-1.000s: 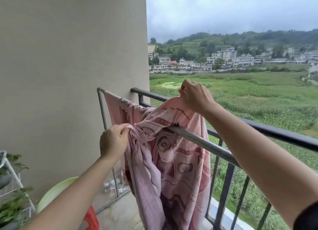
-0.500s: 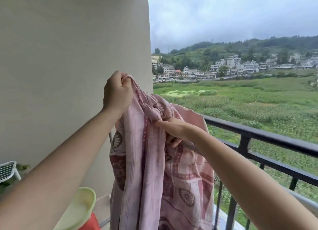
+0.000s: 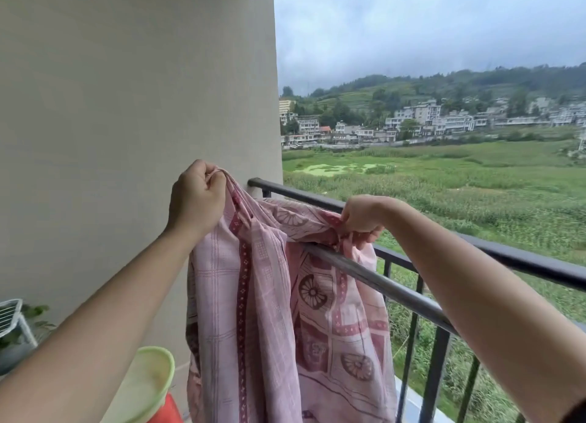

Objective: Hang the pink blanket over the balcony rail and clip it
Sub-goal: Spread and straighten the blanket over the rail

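At wall end of rail: left grip (image 3: 196,197) clenched on bunched corner, lower than half-second ago. Right grip (image 3: 361,219) pinches top edge, shifted outward along grey rail bar (image 3: 380,283). Pink blanket (image 3: 253,296) draped over bar, partly spread. Clipping still ahead; no clips visible.

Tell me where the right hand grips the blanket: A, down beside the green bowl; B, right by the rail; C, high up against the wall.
B: the right hand pinches the blanket just above the rail it drapes over, while the left hand holds another bunch higher up.
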`<act>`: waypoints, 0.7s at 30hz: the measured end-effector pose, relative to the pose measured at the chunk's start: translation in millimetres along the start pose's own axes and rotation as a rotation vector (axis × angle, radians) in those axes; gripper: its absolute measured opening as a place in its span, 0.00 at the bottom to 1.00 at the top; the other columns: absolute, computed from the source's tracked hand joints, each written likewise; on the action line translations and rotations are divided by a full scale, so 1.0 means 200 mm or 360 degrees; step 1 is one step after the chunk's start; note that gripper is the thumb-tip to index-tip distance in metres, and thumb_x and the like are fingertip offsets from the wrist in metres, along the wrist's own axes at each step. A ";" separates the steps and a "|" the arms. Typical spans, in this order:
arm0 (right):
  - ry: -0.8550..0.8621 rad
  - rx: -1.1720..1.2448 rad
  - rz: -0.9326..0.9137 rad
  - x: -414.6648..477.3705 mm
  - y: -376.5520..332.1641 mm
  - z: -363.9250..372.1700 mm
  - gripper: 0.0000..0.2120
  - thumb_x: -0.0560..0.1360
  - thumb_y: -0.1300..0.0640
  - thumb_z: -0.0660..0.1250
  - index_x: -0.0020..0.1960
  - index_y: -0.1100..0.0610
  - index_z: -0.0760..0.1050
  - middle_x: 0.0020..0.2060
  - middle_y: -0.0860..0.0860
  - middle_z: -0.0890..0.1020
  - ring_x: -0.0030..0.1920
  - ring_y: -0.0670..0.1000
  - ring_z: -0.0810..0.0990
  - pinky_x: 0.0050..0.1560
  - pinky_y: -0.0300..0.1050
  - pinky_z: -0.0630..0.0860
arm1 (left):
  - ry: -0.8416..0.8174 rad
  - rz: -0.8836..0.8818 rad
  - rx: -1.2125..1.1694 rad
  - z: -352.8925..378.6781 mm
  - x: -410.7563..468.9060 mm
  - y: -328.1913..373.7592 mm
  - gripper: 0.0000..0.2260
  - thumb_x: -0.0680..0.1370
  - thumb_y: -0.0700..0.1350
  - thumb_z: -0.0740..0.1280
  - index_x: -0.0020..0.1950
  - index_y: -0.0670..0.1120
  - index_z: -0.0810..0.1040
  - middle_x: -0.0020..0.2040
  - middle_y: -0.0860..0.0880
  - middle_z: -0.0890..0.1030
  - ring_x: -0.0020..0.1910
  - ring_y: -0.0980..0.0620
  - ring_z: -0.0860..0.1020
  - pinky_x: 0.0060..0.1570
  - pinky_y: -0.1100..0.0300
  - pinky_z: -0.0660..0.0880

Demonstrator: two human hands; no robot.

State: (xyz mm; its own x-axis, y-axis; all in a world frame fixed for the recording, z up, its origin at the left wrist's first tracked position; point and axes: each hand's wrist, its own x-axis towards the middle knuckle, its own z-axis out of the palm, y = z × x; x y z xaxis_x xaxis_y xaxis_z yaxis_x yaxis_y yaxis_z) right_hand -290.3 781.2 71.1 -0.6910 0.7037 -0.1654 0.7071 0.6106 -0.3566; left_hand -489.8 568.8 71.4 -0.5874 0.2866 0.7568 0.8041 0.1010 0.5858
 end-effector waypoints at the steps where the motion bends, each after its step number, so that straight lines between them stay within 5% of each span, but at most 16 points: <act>1: 0.0218 -0.0090 0.0012 0.02 -0.03 -0.03 0.06 0.79 0.63 0.66 0.51 0.66 0.79 0.38 0.58 0.86 0.36 0.52 0.86 0.36 0.44 0.83 | -0.0024 0.0002 0.0038 0.02 0.00 -0.03 0.06 0.79 0.45 0.61 0.47 0.47 0.77 0.42 0.51 0.80 0.43 0.50 0.77 0.42 0.61 0.68; 3: 0.0765 -0.0162 -0.0029 0.07 -0.09 -0.12 0.05 0.79 0.67 0.65 0.49 0.67 0.78 0.38 0.58 0.83 0.39 0.54 0.84 0.40 0.46 0.83 | -0.0057 0.0012 0.0088 0.04 0.01 -0.10 0.07 0.80 0.45 0.61 0.48 0.46 0.77 0.42 0.51 0.80 0.42 0.49 0.77 0.41 0.60 0.67; 7: 0.1702 0.0245 -0.0483 0.18 -0.25 -0.23 0.09 0.83 0.65 0.54 0.49 0.62 0.73 0.32 0.48 0.73 0.30 0.47 0.73 0.26 0.36 0.67 | 0.0099 0.0044 0.0020 0.05 0.10 -0.23 0.08 0.81 0.46 0.60 0.47 0.45 0.76 0.40 0.51 0.79 0.40 0.50 0.75 0.37 0.59 0.65; 10: 0.2049 0.0559 -0.0860 0.29 -0.42 -0.18 0.10 0.82 0.65 0.53 0.54 0.63 0.73 0.41 0.53 0.80 0.37 0.51 0.77 0.35 0.40 0.75 | 0.0463 0.0005 -0.0059 0.06 0.17 -0.32 0.08 0.80 0.47 0.58 0.47 0.44 0.73 0.40 0.52 0.76 0.38 0.53 0.71 0.37 0.60 0.61; 12: 0.1649 0.0407 -0.0909 0.42 -0.49 -0.09 0.16 0.80 0.66 0.54 0.67 0.63 0.69 0.60 0.59 0.78 0.57 0.56 0.77 0.58 0.48 0.73 | 0.0585 -0.0163 -0.0071 0.08 0.20 -0.43 0.08 0.80 0.45 0.58 0.50 0.42 0.73 0.44 0.48 0.78 0.42 0.47 0.73 0.39 0.60 0.62; 14: 0.0800 -0.0029 -0.0724 0.53 -0.51 0.01 0.21 0.80 0.64 0.55 0.72 0.59 0.66 0.68 0.58 0.73 0.66 0.57 0.72 0.68 0.49 0.67 | 0.0483 -0.0401 0.0032 0.09 0.22 -0.58 0.09 0.80 0.43 0.58 0.51 0.40 0.74 0.50 0.40 0.80 0.48 0.40 0.76 0.43 0.55 0.66; 16: 0.0420 -0.0291 -0.0613 0.59 -0.48 0.09 0.18 0.80 0.61 0.59 0.69 0.57 0.71 0.62 0.58 0.79 0.59 0.59 0.78 0.61 0.53 0.75 | 0.0322 -0.0552 0.0151 0.11 0.21 -0.73 0.08 0.80 0.43 0.58 0.50 0.40 0.74 0.51 0.38 0.80 0.50 0.37 0.77 0.45 0.53 0.67; 21: 0.0387 -0.0440 -0.0381 0.60 -0.39 0.16 0.18 0.76 0.47 0.66 0.61 0.56 0.76 0.51 0.53 0.79 0.47 0.53 0.76 0.45 0.46 0.73 | 0.0158 -0.0574 0.0285 0.17 0.17 -0.91 0.08 0.79 0.45 0.59 0.50 0.43 0.75 0.51 0.38 0.81 0.50 0.36 0.77 0.44 0.53 0.68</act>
State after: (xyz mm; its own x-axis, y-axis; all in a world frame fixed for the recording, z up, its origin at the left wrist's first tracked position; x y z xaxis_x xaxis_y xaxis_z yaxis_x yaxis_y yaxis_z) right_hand -432.8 806.1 48.9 -0.8083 0.5754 0.1247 0.5678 0.8178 -0.0934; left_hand -651.8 592.8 -19.5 -0.8332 0.1102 0.5419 0.5434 0.3447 0.7654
